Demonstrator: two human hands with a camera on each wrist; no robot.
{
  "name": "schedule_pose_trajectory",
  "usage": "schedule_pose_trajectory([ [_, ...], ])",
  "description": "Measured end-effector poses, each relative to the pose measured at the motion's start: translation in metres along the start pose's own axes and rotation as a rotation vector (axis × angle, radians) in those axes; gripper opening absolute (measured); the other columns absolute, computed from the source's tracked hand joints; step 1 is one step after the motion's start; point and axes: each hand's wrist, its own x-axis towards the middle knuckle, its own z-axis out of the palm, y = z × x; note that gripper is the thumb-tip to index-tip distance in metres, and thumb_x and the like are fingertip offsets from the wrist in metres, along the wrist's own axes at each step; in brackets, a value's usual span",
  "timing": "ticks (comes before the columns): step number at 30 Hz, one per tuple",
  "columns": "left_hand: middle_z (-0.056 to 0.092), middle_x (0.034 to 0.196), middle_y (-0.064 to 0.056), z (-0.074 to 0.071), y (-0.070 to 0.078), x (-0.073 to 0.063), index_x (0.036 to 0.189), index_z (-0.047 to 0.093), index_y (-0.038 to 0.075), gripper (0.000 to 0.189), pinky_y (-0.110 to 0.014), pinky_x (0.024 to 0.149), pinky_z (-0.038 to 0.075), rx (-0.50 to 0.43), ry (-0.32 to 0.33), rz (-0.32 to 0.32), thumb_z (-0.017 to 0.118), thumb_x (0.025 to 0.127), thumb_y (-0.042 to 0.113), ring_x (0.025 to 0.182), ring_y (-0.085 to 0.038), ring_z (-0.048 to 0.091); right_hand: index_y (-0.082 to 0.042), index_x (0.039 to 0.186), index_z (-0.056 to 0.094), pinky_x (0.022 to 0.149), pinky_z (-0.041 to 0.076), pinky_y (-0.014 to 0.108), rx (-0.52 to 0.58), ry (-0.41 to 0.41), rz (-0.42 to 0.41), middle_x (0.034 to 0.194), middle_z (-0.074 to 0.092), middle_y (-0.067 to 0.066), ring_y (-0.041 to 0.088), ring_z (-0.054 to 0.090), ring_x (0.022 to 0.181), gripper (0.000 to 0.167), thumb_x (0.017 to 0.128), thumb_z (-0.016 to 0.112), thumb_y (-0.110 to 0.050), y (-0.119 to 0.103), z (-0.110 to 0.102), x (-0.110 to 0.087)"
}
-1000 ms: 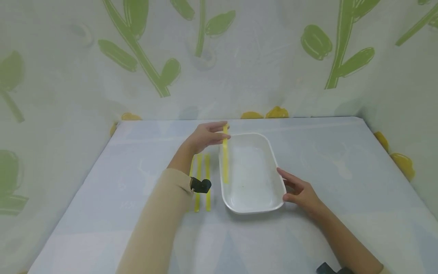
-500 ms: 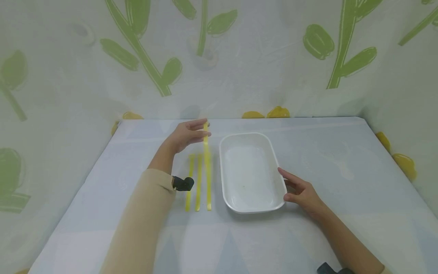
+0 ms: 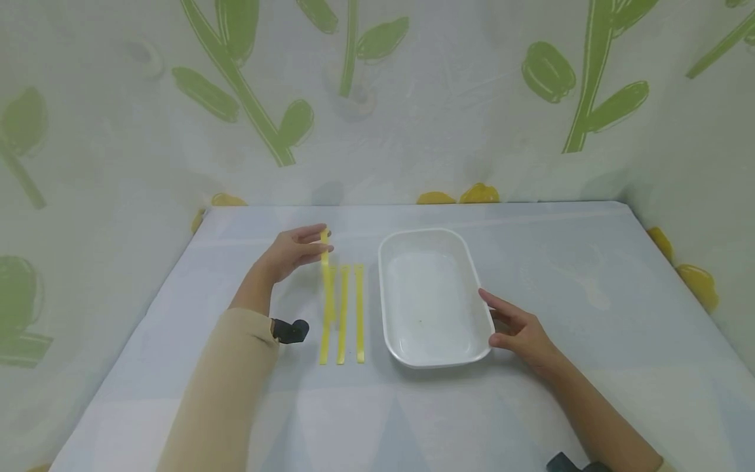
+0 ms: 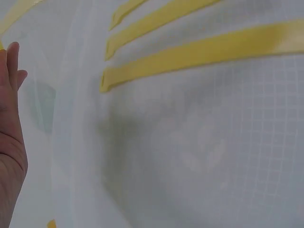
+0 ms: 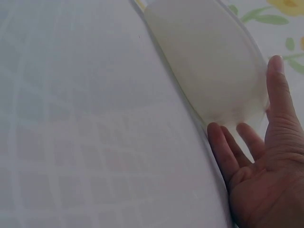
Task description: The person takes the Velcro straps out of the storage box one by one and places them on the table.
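In the head view, my left hand pinches the upper end of a flat yellow strap between thumb and fingers. The strap hangs down over the leftmost of three yellow straps lying side by side on the table. Slotted ends show on these straps in the left wrist view, where the held strap is partly cut off. A white rectangular tray stands to their right. My right hand holds its right side near the front corner, thumb at the rim and fingers against the outer wall.
A pale patterned cloth covers the table. Behind it and at both sides hangs a curtain with green leaves and yellow flowers. Dark wrist cameras sit on both forearms.
My left hand has carried the strap leftward from over the tray's left edge, past the straps on the table, to above the leftmost one. The right hand and tray have stayed put.
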Motion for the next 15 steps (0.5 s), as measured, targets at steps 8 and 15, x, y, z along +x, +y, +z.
schedule_pose_trajectory([
  [8, 0.037, 0.150, -0.006, -0.014, -0.020, -0.012, 0.145, 0.039, 0.013, 0.068, -0.019, 0.085, 0.050, 0.076, 0.033, -0.124, 0.071, 0.085, 0.013, 0.103, -0.005, 0.062, -0.007, 0.144, 0.038, 0.083, 0.051, 0.018, -0.019, 0.010, 0.037, 0.136, 0.051, -0.019, 0.002, 0.056, 0.110, 0.073, 0.080, 0.072, -0.001, 0.000, 0.001, -0.001],
  [15, 0.036, 0.150, -0.010, -0.023, -0.039, -0.020, 0.145, 0.038, 0.012, 0.070, -0.021, 0.089, 0.049, 0.138, -0.005, -0.163, 0.071, 0.084, 0.015, 0.111, -0.012, 0.061, -0.007, 0.144, 0.037, 0.084, 0.050, 0.017, -0.046, 0.015, 0.034, 0.137, 0.048, -0.021, 0.000, 0.055, 0.111, 0.073, 0.080, 0.072, -0.001, 0.000, 0.000, 0.000],
])
